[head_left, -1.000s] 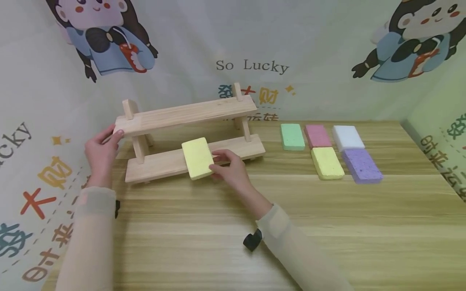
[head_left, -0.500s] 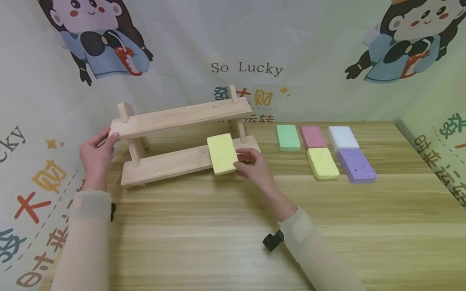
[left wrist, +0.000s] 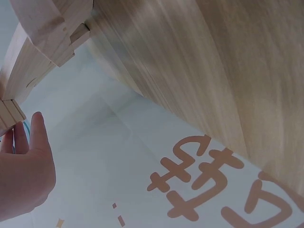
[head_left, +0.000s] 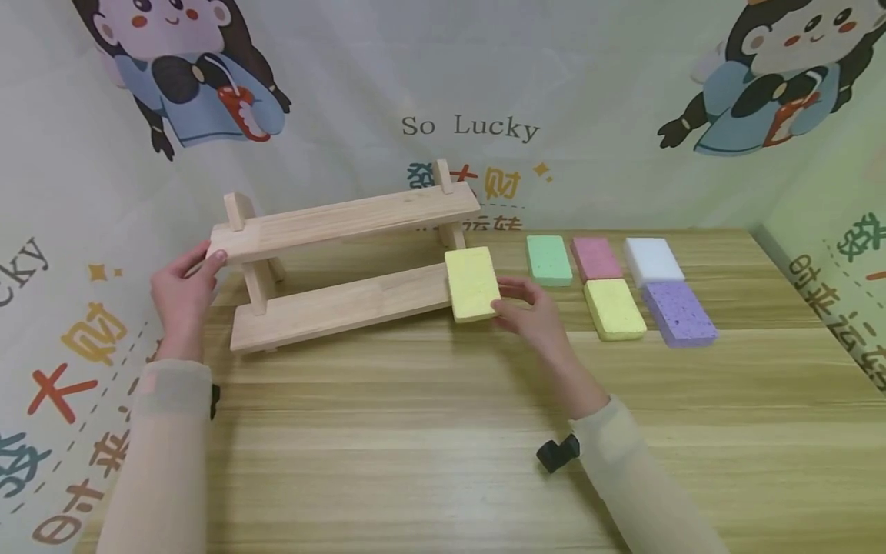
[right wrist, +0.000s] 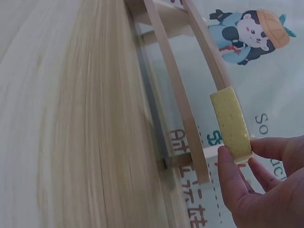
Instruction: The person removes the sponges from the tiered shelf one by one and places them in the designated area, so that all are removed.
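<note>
A two-tier wooden shelf rack (head_left: 339, 223) stands at the left back of the table. My left hand (head_left: 183, 296) grips the left end of its upper board, thumb on the front edge; the left wrist view shows the fingers (left wrist: 39, 135) at the board's end. With thumb and fingers, my right hand (head_left: 533, 312) pinches a yellow sponge (head_left: 473, 285) by its right edge. That sponge is held up in front of the rack's right end and hides part of the lower board. The right wrist view shows the sponge (right wrist: 231, 124) edge-on, apart from the table.
To the right lie a green sponge (head_left: 550, 260), a pink sponge (head_left: 597, 258), a white sponge (head_left: 654, 262), a second yellow sponge (head_left: 614, 309) and a purple sponge (head_left: 681, 314). A printed cloth (head_left: 588, 85) hangs behind the wooden table (head_left: 388, 446).
My right hand has carried the yellow sponge rightward, from the middle of the lower board to its right end. The left hand keeps its grip on the rack. The view has shifted slightly.
</note>
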### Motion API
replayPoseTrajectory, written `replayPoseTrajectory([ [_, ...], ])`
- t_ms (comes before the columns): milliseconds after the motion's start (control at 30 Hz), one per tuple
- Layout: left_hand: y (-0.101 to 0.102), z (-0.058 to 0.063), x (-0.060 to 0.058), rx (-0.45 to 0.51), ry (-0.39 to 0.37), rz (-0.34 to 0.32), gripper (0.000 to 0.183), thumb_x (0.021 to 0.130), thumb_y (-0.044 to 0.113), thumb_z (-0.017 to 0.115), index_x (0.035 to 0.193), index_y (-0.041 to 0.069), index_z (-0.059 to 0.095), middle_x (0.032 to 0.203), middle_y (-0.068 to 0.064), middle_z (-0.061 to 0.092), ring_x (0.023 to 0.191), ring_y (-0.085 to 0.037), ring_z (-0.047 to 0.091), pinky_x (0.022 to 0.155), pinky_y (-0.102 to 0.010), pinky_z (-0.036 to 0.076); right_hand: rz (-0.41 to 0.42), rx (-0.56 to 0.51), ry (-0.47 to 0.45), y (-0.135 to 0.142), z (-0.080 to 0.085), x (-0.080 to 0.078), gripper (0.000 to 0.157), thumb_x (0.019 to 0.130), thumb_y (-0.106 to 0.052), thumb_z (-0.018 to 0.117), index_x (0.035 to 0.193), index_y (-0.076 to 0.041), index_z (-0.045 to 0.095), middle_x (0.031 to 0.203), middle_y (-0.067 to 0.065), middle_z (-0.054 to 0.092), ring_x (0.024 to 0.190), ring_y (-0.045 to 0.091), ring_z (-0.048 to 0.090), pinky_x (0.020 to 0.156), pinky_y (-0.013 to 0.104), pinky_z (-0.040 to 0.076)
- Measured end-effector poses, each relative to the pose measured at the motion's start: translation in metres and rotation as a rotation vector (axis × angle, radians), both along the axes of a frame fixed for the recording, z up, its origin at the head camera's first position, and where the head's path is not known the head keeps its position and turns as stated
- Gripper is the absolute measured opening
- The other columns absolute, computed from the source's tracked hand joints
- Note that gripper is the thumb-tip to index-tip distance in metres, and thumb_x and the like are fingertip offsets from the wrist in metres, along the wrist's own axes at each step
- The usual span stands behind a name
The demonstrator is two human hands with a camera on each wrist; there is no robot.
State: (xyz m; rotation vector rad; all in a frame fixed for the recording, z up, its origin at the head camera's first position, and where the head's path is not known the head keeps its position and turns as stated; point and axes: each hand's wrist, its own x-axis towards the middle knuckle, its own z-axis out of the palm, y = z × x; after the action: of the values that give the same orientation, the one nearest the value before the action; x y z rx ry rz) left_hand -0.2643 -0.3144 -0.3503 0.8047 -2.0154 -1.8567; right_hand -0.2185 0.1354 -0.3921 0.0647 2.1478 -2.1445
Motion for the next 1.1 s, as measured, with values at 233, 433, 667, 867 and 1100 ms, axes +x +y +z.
replayPoseTrajectory([
  [233,0.000,0.000,0.000,-0.026,0.008,0.009,0.048,0.088,0.036,0.075,0.134,0.027,0.063,0.147,0.006,0.055,0.111,0.004,0.062,0.112,-0.023,0.044,-0.027,0.029,-0.009,0.020,-0.004,-0.001,0.048,0.098,0.000,0.059,0.143,0.000,0.046,0.142,0.021,0.048,0.092,0.007,0.062,0.097,0.035,0.057],
  [433,0.000,0.000,0.002,-0.028,0.022,0.003,0.049,0.088,0.036,0.076,0.134,0.025,0.063,0.145,0.003,0.056,0.106,0.005,0.063,0.108,-0.019,0.046,-0.042,0.038,-0.020,0.039,-0.008,0.000,0.049,0.098,-0.001,0.058,0.145,0.000,0.044,0.139,0.020,0.046,0.093,0.007,0.061,0.093,0.027,0.058],
  [667,0.001,-0.001,0.002,-0.023,-0.001,0.004,0.050,0.088,0.035,0.075,0.135,0.027,0.061,0.148,0.006,0.055,0.117,0.002,0.061,0.115,-0.027,0.042,-0.029,0.090,-0.029,0.057,-0.012,0.006,0.052,0.098,-0.002,0.059,0.147,-0.002,0.042,0.133,0.016,0.047,0.095,0.008,0.059,0.088,0.023,0.059],
  [867,0.001,-0.001,0.002,0.001,-0.003,0.000,0.050,0.089,0.034,0.075,0.136,0.026,0.061,0.149,0.006,0.053,0.122,0.000,0.058,0.117,-0.028,0.040,-0.021,0.124,-0.040,0.069,-0.017,0.010,0.055,0.098,-0.001,0.058,0.149,-0.002,0.040,0.132,0.019,0.048,0.085,0.005,0.063,0.087,0.025,0.060],
  [1100,0.001,-0.001,0.001,-0.016,-0.004,-0.008,0.051,0.088,0.037,0.074,0.137,0.028,0.060,0.149,0.007,0.053,0.122,0.000,0.058,0.115,-0.025,0.041,-0.022,0.209,-0.069,0.079,-0.022,0.007,0.052,0.097,0.002,0.058,0.147,-0.001,0.044,0.132,0.025,0.047,0.081,0.005,0.061,0.078,0.019,0.060],
])
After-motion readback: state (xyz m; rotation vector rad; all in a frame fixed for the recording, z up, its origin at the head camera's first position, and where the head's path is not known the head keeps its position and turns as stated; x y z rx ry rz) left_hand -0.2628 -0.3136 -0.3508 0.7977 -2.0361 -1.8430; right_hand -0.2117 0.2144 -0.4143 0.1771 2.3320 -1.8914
